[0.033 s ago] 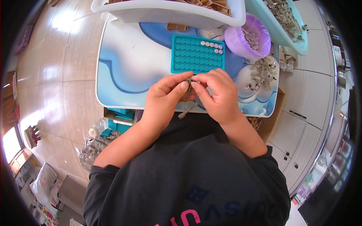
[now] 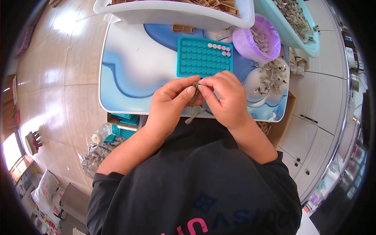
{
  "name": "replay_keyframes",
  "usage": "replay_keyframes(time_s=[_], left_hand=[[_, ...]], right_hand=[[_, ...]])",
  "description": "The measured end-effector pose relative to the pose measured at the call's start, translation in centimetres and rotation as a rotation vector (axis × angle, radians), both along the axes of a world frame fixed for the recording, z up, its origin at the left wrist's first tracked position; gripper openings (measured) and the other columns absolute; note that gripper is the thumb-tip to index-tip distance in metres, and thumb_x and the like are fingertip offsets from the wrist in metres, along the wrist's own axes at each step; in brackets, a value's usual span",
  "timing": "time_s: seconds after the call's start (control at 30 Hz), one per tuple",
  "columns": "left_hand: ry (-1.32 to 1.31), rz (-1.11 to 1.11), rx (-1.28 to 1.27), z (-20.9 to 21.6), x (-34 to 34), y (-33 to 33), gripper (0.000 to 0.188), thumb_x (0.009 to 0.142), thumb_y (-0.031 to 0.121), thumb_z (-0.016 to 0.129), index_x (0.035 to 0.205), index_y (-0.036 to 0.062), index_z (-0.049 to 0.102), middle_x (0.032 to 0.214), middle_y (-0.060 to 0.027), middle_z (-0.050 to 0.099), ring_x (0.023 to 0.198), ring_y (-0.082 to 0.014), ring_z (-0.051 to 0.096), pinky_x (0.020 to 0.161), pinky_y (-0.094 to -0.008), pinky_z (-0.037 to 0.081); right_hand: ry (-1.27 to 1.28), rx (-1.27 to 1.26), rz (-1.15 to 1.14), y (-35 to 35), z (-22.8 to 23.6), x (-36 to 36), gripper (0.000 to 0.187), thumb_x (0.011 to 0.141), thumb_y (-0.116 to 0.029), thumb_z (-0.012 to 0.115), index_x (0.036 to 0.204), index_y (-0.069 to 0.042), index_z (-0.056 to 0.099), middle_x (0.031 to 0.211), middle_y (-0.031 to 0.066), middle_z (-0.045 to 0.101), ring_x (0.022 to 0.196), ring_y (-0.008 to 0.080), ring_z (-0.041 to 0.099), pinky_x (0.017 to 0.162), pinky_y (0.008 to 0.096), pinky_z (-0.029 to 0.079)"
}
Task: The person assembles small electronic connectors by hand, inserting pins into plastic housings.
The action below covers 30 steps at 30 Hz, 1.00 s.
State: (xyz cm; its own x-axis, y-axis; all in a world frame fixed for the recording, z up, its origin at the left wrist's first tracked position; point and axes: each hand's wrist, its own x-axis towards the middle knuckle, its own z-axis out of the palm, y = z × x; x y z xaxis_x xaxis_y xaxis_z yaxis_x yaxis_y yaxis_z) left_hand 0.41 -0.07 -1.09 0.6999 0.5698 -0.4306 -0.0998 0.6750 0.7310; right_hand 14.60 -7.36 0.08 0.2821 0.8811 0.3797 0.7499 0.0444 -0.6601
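Note:
Both hands meet over the table's near edge. My left hand (image 2: 168, 102) is closed around a small brown plastic housing (image 2: 193, 101), held with its narrow end up between thumb and forefinger. At that top end the thumb and forefinger of my right hand (image 2: 227, 98) pinch together; whatever tiny part sits between them is hidden. A thin bundle of grey wires (image 2: 193, 116) hangs below the housing, in front of my dark shirt. Just beyond my fingers lies a teal tray (image 2: 190, 64) of round studs, with several pale round pieces (image 2: 214, 46) in its far right corner.
A white bin (image 2: 176, 17) of brown housings stands at the back, a loose brown housing (image 2: 183, 28) before it. To the right are a purple-lined bucket (image 2: 241, 45), a light teal tub (image 2: 313, 47) and a pile of wired metal parts (image 2: 274, 78). A clear bottle (image 2: 102, 133) is lower left.
My hands stay in the same place, pinched together at the top of the brown housing. The housing shows a little more plainly between them.

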Motion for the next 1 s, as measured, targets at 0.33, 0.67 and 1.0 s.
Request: replay_keyframes(time_s=[0.33, 0.67, 1.0], left_hand=[[0.011, 0.009, -0.064, -0.6, 0.4, 0.9, 0.032, 0.092, 0.012, 0.052, 0.120, -0.0015, 0.051, 0.104, -0.0134, 0.062, 0.089, -0.0210, 0.063, 0.081, -0.0329, 0.052], [-0.014, 0.062, -0.171, -0.3, 0.5, 1.5, 0.030, 0.093, 0.008, 0.049, 0.119, -0.0058, 0.048, 0.102, -0.0130, 0.060, 0.090, -0.0195, 0.062, 0.081, -0.0328, 0.053], [-0.022, 0.103, -0.157, -0.8, 0.6, 1.1, 0.028, 0.093, 0.011, 0.050, 0.117, -0.0021, 0.052, 0.097, -0.0093, 0.062, 0.085, -0.0169, 0.063, 0.079, -0.0318, 0.053]], right_hand=[[-0.236, 0.034, -0.093, 3.8, -1.6, 4.4, 0.011, 0.075, -0.009, 0.065, 0.085, -0.006, 0.065, 0.071, 0.0078, 0.056, 0.068, 0.0291, 0.057, 0.060, 0.0379, 0.047], [-0.187, 0.017, -0.077, 3.8, -0.7, 2.9, 0.011, 0.069, -0.007, 0.070, 0.075, -0.006, 0.061, 0.075, 0.0074, 0.053, 0.065, 0.0247, 0.056, 0.054, 0.0349, 0.045], [-0.117, 0.035, 0.092, 1.7, -0.2, 0.3, 0.014, 0.068, -0.005, 0.071, 0.078, -0.005, 0.062, 0.076, 0.0071, 0.055, 0.065, 0.0245, 0.056, 0.054, 0.0326, 0.046]])
